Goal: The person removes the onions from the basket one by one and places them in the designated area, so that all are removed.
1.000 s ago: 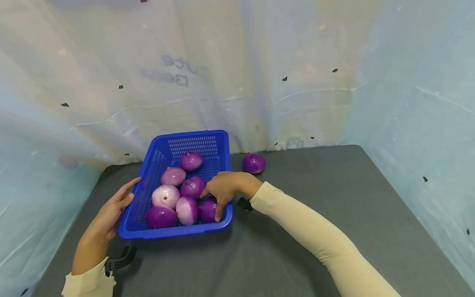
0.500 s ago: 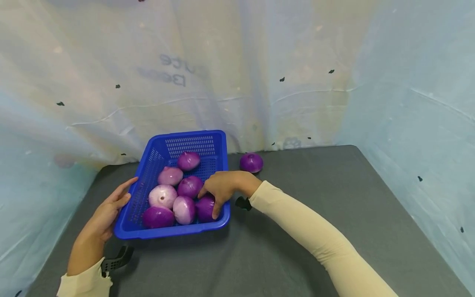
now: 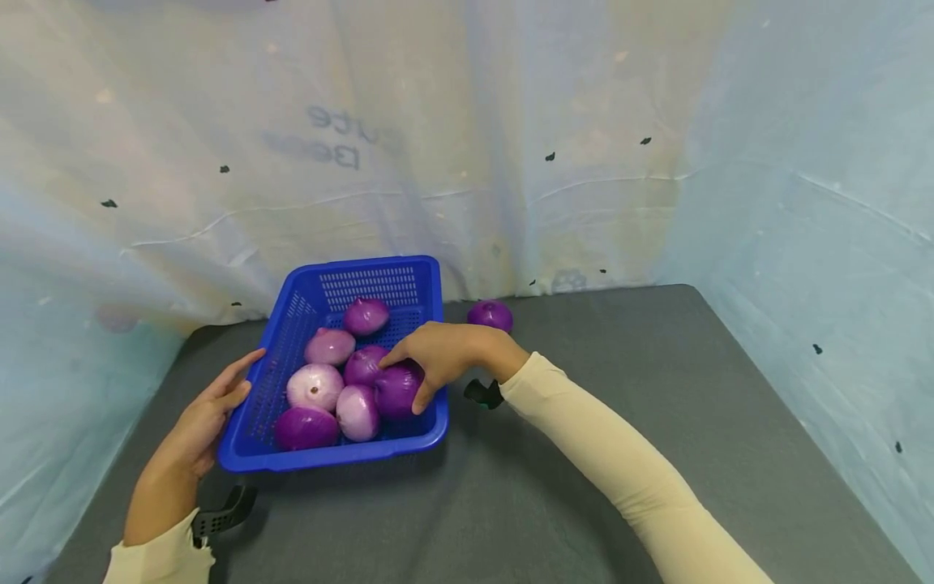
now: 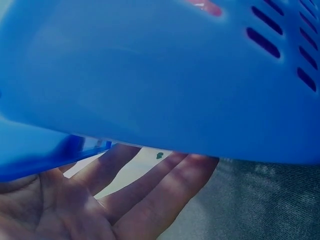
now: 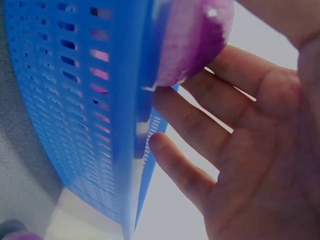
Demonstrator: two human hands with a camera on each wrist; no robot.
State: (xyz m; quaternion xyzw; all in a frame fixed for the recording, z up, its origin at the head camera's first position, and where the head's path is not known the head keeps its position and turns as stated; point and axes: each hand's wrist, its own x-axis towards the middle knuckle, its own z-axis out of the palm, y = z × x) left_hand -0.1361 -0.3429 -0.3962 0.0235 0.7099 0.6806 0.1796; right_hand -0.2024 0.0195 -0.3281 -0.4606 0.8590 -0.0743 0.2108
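Observation:
My right hand [image 3: 448,357] grips a purple onion [image 3: 398,392], thumb on the near side and fingers on the far side, at the right end of the blue basket [image 3: 336,461]. In the right wrist view the onion [image 5: 192,40] sits above the basket's rim, against the fingers. My left hand [image 3: 204,422] touches the basket's left side with its fingers extended. The left wrist view shows these fingers [image 4: 170,190] nearly straight along the outside wall. Several other onions lie in the basket, among them a pale one [image 3: 315,386] and a half-pale one [image 3: 357,414].
Another purple onion [image 3: 490,315] lies on the dark grey table [image 3: 584,405], behind the right wrist and near the back edge. A pale plastic sheet [image 3: 481,162] hangs behind the table and at its sides.
My right hand has lifted the purple onion from the basket's near right corner, up and slightly away. My left hand stays at the basket's side. The whole view has shifted slightly.

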